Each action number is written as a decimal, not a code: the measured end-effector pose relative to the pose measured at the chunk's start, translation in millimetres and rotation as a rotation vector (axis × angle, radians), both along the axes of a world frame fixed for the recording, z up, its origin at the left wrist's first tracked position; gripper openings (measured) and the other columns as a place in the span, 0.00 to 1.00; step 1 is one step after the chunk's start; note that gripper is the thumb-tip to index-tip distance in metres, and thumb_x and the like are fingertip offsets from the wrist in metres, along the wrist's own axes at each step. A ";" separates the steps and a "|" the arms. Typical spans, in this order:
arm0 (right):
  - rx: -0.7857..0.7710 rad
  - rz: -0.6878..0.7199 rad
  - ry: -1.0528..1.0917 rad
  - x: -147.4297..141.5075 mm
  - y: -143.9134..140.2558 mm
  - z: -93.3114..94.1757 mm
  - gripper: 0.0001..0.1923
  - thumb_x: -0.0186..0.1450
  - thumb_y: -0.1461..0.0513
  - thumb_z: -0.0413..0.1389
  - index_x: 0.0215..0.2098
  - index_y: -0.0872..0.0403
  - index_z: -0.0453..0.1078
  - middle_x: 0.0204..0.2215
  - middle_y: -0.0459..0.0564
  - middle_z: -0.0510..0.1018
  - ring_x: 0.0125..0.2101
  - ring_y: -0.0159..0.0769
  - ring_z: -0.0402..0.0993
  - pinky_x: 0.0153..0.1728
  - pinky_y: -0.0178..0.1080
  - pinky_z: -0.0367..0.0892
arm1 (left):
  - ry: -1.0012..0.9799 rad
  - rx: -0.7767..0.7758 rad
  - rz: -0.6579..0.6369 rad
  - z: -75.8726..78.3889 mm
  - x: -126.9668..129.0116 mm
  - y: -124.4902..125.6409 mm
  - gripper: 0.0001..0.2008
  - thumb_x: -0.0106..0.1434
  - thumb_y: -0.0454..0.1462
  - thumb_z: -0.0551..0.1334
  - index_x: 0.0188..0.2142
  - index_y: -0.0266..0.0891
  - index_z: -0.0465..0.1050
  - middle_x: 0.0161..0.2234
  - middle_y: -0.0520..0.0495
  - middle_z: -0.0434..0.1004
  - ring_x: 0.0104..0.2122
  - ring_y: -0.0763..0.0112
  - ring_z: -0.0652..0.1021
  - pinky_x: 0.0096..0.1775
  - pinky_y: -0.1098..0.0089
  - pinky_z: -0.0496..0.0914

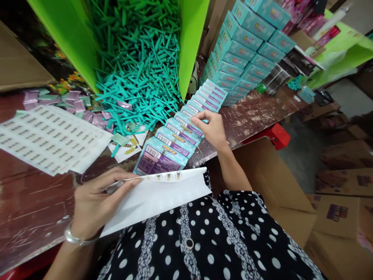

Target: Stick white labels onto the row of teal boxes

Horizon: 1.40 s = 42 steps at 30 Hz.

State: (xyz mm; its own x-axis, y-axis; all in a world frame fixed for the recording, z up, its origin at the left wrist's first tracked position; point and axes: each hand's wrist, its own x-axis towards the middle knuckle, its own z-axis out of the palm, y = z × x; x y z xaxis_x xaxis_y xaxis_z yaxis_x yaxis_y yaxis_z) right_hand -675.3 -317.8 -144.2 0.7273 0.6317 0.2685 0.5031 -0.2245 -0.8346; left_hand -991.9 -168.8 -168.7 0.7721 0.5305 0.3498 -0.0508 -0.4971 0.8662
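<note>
My left hand [97, 200] pinches the edge of a white sticker sheet [163, 198] between thumb and fingers. The sheet is bent over at the top, where a few small round labels show, and it hangs in front of my lap. Over a row of overlapping teal and purple printed cards [163, 157], my right hand [214, 130] has its thumb and forefinger pinched together; what is between them, if anything, is too small to make out. The cards fan away from me, with barcodes and purple panels facing up.
Teal plastic pieces [142, 74] spill from a bright green bin [190, 42]. Teal boxes [241, 50] are stacked at the back. Label sheets [52, 136] lie at left beside small lilac packets [75, 102]. An open cardboard box [271, 175] stands to my right, below the table edge.
</note>
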 end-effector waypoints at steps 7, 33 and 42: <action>-0.162 -0.043 -0.126 0.2 6.7 -7.7 0.06 0.66 0.64 0.66 0.32 0.52 0.75 0.33 0.46 0.84 0.37 0.38 0.80 0.45 0.43 0.71 | -0.014 0.014 -0.016 -0.5 1.8 1.7 0.04 0.64 0.34 0.73 0.33 0.45 0.85 0.30 0.49 0.84 0.28 0.70 0.82 0.30 0.73 0.76; -0.157 0.665 -0.150 -74.1 -50.4 21.1 0.09 0.73 0.62 0.66 0.33 0.54 0.75 0.32 0.44 0.82 0.36 0.31 0.75 0.43 0.36 0.66 | -0.113 0.060 -0.026 3.1 4.1 -8.6 0.09 0.63 0.27 0.74 0.39 0.44 0.85 0.32 0.52 0.83 0.30 0.74 0.80 0.32 0.72 0.73; -0.107 0.635 -0.259 -69.2 -48.5 16.2 0.07 0.75 0.60 0.63 0.37 0.53 0.79 0.35 0.46 0.86 0.38 0.34 0.79 0.45 0.39 0.70 | -0.053 0.030 -0.016 3.7 6.0 -7.9 0.06 0.65 0.30 0.73 0.35 0.44 0.84 0.32 0.53 0.83 0.30 0.77 0.79 0.33 0.77 0.74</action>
